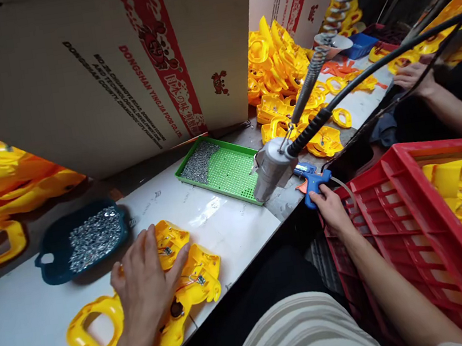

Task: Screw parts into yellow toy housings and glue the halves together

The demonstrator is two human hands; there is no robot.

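My left hand (145, 281) lies over a yellow plastic shell (200, 273), its thumb across the top and its fingers along the far left side, gripping it against the white tabletop. Small circuit boards with thin wires and a round dark part show inside the shell; my palm hides some of it. Beside it on the left rests a yellow ring-shaped part (80, 340). My right hand (334, 209) is closed around the handle of a blue glue gun (310, 178) at the table's edge, its nozzle end pointing away from me.
A dark tray of metal screws (95, 239) and a green perforated tray (234, 166) stand on the table. An electric screwdriver (274, 169) hangs from a coiled spring. A large carton (103, 70) stands behind. Right is a red crate (393, 212); beyond, a co-worker's hand (414, 79).
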